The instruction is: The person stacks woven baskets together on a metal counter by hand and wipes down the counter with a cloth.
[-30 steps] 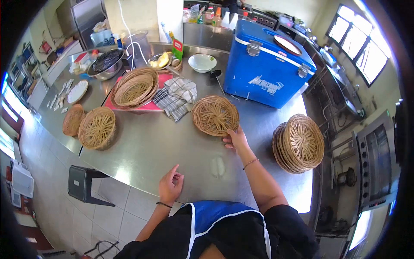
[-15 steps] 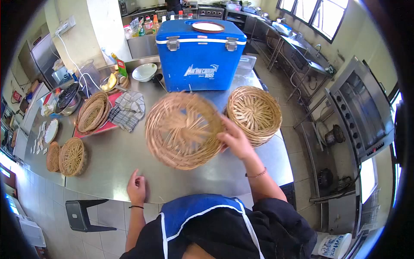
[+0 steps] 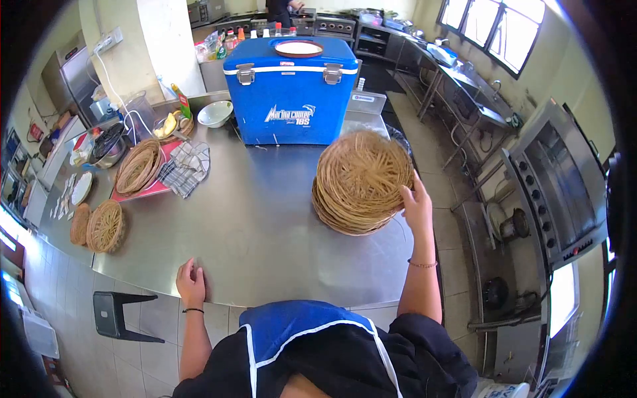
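My right hand (image 3: 419, 204) grips the right rim of a round wicker basket (image 3: 367, 166) with the thumb and fingers. This basket sits on top of a stack of similar woven baskets (image 3: 345, 222), at the right side of the steel table. Its woven base faces up, a little blurred by motion. My left hand (image 3: 191, 282) rests at the front edge of the table, holding nothing, its fingers loosely bent and slightly apart.
Behind the stack stands a blue cooler box (image 3: 290, 99) with a small dish (image 3: 298, 48) on its lid. Further left are a checked cloth (image 3: 186, 169), oval baskets (image 3: 139, 167), two small baskets (image 3: 106, 227) and a white bowl (image 3: 215, 114). A person (image 3: 282, 9) stands at the back.
My right hand has carried the basket from the middle of the table rightward onto the stack, and its base is now turned up. My left hand stays by the table edge. The view has shifted slightly.
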The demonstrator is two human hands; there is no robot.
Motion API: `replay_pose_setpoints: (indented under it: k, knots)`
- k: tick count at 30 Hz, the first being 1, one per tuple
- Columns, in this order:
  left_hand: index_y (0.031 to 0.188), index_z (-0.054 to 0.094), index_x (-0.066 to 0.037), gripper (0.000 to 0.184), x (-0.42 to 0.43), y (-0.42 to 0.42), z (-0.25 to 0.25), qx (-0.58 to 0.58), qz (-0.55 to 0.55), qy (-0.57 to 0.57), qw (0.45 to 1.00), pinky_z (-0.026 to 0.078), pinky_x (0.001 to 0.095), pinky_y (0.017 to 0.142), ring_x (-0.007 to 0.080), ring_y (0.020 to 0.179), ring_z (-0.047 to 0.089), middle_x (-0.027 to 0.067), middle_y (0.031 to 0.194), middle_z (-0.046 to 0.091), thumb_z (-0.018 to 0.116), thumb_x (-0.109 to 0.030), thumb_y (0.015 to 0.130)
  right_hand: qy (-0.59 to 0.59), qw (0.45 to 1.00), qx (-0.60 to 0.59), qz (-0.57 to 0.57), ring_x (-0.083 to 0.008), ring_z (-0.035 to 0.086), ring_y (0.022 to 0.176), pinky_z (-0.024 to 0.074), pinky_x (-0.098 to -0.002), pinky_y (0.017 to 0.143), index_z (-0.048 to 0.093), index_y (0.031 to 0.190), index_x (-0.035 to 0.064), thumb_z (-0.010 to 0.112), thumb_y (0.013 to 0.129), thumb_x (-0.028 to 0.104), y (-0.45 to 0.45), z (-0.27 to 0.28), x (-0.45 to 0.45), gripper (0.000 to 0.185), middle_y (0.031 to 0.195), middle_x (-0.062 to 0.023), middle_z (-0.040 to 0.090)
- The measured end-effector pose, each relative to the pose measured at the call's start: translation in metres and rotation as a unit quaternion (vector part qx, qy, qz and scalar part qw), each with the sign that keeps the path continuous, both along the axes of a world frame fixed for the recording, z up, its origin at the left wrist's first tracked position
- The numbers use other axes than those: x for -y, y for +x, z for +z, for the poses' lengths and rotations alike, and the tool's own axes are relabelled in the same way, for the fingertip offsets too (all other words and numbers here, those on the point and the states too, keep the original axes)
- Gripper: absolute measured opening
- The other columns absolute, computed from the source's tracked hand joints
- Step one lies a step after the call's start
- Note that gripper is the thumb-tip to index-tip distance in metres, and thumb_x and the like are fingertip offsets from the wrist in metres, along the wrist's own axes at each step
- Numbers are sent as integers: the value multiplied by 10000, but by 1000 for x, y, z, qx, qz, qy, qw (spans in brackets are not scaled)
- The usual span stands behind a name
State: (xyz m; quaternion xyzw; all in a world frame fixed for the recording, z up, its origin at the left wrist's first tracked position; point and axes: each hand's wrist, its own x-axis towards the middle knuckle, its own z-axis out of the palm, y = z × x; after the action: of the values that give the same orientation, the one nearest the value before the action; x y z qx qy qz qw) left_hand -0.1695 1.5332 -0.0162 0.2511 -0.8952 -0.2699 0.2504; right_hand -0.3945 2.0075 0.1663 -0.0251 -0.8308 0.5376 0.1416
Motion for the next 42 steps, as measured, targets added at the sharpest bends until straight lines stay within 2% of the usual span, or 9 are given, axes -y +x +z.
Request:
replay_pose_setpoints:
  k: [4,5,8,12,25,28,31,37,42]
  knots:
    - [1112,622,-72,349,-32,9,-3,6,34,-85,996,390,408,976,302,1144,507,137,1224,556,650,-124,768,209,971,-44,-112,-168,530,681,441,-300,636,540,1276,51,637,867,313,-10,-20,-19,495,767,-65,545]
    - [1117,620,-76,355,-37,12,-4,6,34,-77,996,373,416,994,297,1164,495,135,1244,545,650,-135,769,142,976,-106,-129,-155,493,687,429,-297,649,557,1256,68,628,875,338,-17,-38,-30,473,765,-36,515]
    - [1136,610,-90,375,-48,16,-10,9,31,-72,997,332,441,1036,287,1208,468,127,1283,524,652,-167,771,-178,983,-10,-36,-233,466,1167,436,-434,800,261,1464,235,534,906,481,-23,-75,-37,668,1364,-94,420]
    - [1172,583,-104,411,-63,20,-9,30,28,-94,995,301,484,1059,270,1237,454,109,1284,526,650,-191,776,-340,910,206,119,-317,31,1425,211,-742,951,87,1494,251,374,844,720,-12,-107,-19,851,1559,-89,8]
    - [1270,527,-119,459,-100,54,15,126,6,3,992,204,465,1134,270,1362,306,107,1405,423,596,-277,845,-339,895,156,244,-297,56,1427,218,-655,1016,72,1488,334,469,832,674,-46,-104,51,839,1561,-41,32]
    - [1263,531,-97,474,-91,56,21,117,-12,-42,992,327,430,1075,272,1253,459,122,1283,544,607,-277,832,-330,904,149,228,-308,63,1426,237,-641,1025,101,1492,312,492,839,643,-55,-119,45,830,1556,-56,65]
    - [1247,555,-101,444,-82,56,51,128,28,164,978,475,399,915,251,1051,612,134,1149,628,634,-250,836,-274,957,18,91,-298,264,1356,313,-505,1041,345,1402,140,456,939,461,-36,-119,39,575,1461,-108,304]
    - [1319,469,-76,505,15,51,25,-57,123,269,954,520,287,686,153,757,646,83,874,665,634,-210,861,-75,965,-232,98,-209,534,1043,471,-336,833,564,1100,12,453,979,244,19,-105,61,285,1205,-98,535]
    - [1435,259,-138,703,155,52,25,-225,186,459,839,528,296,640,191,794,635,86,983,584,635,-331,873,25,945,-273,178,-220,560,967,479,-317,774,610,920,-16,491,956,182,65,-90,140,235,1055,-153,582]
